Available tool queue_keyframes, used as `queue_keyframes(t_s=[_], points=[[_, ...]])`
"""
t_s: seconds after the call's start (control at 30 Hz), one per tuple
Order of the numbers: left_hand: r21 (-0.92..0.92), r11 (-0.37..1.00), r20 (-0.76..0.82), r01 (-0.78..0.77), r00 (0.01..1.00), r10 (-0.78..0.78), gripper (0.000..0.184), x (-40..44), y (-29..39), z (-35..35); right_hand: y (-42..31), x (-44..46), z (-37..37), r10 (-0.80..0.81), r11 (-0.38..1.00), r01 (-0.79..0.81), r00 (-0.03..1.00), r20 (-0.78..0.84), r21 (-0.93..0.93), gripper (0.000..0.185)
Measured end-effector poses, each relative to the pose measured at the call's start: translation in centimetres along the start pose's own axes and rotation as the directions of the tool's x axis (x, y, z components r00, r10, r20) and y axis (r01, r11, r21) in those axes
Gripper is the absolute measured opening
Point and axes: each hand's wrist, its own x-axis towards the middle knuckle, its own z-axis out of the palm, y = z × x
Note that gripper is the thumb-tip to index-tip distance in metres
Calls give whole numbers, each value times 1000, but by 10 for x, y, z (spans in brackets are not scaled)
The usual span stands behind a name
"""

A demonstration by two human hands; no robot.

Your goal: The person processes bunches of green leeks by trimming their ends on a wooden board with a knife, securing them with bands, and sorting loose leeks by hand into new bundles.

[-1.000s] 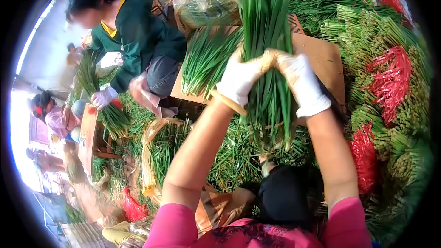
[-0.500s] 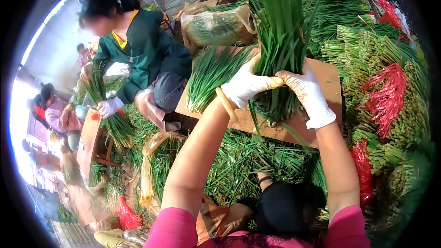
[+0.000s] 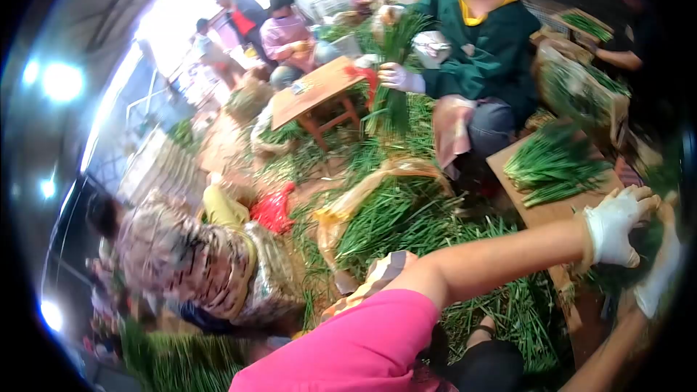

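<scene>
My left hand (image 3: 617, 225), in a white glove stained at the fingers, is at the right edge of the view, closed round a bunch of garlic chives (image 3: 613, 276). Facing it, my right hand (image 3: 662, 265), also gloved, grips the same bunch from the other side; blur and the dark rim of the picture hide much of it. Most of the bunch is dim or covered by my hands. A loose pile of garlic chives (image 3: 555, 163) lies on the wooden board (image 3: 519, 181) just beyond my left hand.
A co-worker in a green top (image 3: 472, 51) holds an upright bunch of chives (image 3: 396, 65) beside a small wooden table (image 3: 316, 94). A person in a patterned top (image 3: 189, 254) sits at left. Cut leaves, an open plastic bag (image 3: 345, 210) and red ties (image 3: 274, 208) lie on the ground.
The view has swung left, so my hands, the chive bunch and the board now appear at the right edge. The stacked chives at right are out of view; more people show at left.
</scene>
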Motion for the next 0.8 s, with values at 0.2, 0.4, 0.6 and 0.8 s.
queue_keyframes(t_s=[0.2, 0.4, 0.6, 0.8], points=[[-695, 478, 242, 536, 802, -547, 31, -107, -20, -3, 87, 62, -80, -195, 949, 252, 942, 275, -188, 28], [-676, -192, 735, 711, 638, -230, 132, -182, 3, 12, 38, -109, 51, -273, 935, 336, 888, 370, -117, 22], [-748, -309, 653, 588, 568, -500, 83, -281, 69, -53, 14, -274, 126, -239, 570, 822, 191, 952, -22, 17], [-772, -209, 557, 601, 479, -679, 49, -354, 91, -114, 58, -369, 126, -417, 394, 915, 91, 905, 89, 36]])
